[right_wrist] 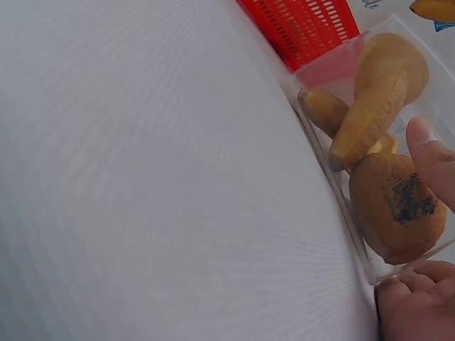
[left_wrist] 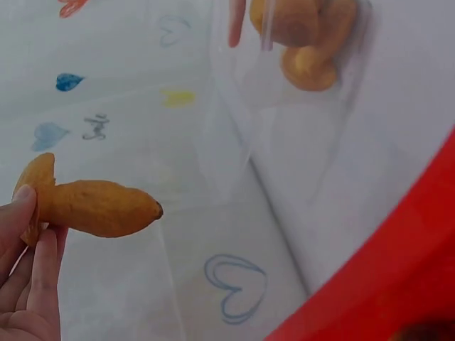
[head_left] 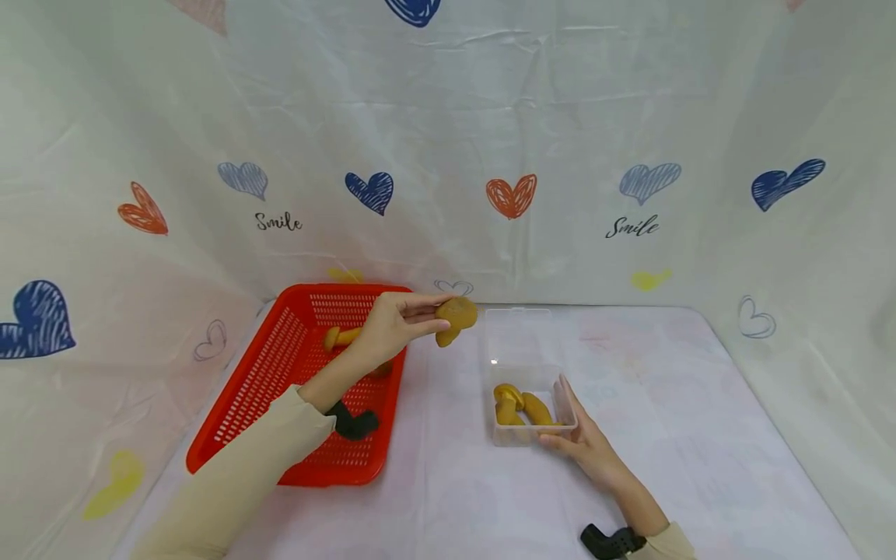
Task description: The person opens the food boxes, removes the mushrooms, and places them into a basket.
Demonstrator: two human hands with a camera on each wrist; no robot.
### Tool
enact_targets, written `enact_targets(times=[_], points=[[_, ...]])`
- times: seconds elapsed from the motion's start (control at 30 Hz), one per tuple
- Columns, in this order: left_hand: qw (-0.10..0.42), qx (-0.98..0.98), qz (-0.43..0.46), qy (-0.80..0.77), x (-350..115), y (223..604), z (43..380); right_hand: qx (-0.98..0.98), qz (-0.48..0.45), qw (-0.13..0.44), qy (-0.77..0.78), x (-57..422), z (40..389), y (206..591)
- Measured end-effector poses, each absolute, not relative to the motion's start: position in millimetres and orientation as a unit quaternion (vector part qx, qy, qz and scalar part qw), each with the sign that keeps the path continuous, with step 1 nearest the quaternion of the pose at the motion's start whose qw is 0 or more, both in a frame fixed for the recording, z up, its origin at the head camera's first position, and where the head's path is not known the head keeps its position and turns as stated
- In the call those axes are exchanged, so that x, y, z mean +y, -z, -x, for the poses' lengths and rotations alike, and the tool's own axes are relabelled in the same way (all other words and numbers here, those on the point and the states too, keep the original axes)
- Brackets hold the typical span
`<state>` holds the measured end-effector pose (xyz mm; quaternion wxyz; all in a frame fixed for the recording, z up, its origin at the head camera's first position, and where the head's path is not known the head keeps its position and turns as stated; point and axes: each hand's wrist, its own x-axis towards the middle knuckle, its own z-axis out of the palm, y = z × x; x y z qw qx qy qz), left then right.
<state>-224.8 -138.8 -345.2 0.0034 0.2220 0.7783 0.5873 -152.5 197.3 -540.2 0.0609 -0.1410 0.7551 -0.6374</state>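
My left hand (head_left: 392,323) pinches a yellow-brown mushroom (head_left: 458,313) by its cap, up in the air between the red basket and a clear plastic box (head_left: 514,438). In the left wrist view that mushroom's thick stem (left_wrist: 103,208) points away from the fingers. The box stands on the table with its lid (head_left: 518,336) folded back. Several mushrooms (right_wrist: 373,106) lie inside, one with a dark speckled patch (right_wrist: 411,199). With thumb and fingers, my right hand (head_left: 591,447) grips the box at its near right corner.
A red perforated basket (head_left: 238,397) stands on the left, below my left forearm. It holds a mushroom (head_left: 341,337) and a darker brown piece (head_left: 381,369) partly hidden by the arm. A white sheet with printed hearts (head_left: 511,196) hangs behind the white-covered table (head_left: 651,404).
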Motion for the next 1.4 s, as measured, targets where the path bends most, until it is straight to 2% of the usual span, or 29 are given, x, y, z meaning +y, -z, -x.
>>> enact_targets(times=[0.33,0.73,1.23,1.4], points=[[-0.009,0.810,-0.172,-0.561,-186.8,343.1,219.3,0.748,0.142,0.060,0.645,199.0,151.5,539.0],[-0.008,0.842,-0.173,-0.511,-237.3,360.3,221.6,0.757,0.142,0.059,0.635,198.8,151.7,539.1],[0.091,0.851,-0.204,-0.475,-263.1,396.1,229.3,0.749,0.145,0.064,0.643,197.5,151.9,540.4],[0.105,0.862,-0.234,-0.437,-266.1,407.5,235.2,0.744,0.148,0.067,0.648,198.0,152.4,540.4]])
